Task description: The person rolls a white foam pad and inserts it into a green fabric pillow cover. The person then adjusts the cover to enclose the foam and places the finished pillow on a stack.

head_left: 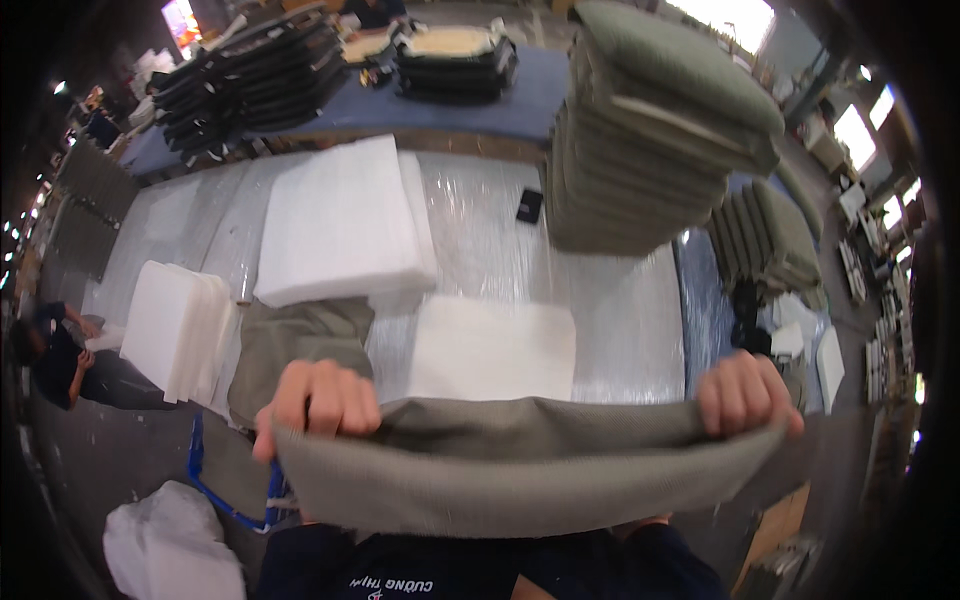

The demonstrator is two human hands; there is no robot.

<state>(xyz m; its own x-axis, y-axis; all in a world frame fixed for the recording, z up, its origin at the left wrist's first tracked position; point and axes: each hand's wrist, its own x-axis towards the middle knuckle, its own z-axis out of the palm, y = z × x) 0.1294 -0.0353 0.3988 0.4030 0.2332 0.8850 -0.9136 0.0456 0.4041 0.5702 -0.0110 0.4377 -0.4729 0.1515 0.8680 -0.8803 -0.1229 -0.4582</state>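
Note:
A grey-green fabric cushion cover [520, 490] is stretched wide between my hands, close to my chest, its mouth gaping on the far side. My left hand [328, 400] has its fingers curled over the cover's left end. At the other end my right hand [745, 395] grips the edge in a fist. Just beyond the cover a flat white foam pad [495, 345] lies on the plastic-wrapped table [470, 230], its near edge hidden by the fabric. More grey-green fabric [300, 350] lies in a heap beyond my left hand.
White wadding sheets [335, 225] and a stack of white foam pads [170, 325] occupy the table's left. Green cushions [640, 150] rise in a tall stack at right, near a small black object [530, 205]. Dark stacked pieces [250, 80] stand behind. A person [75, 350] is at far left.

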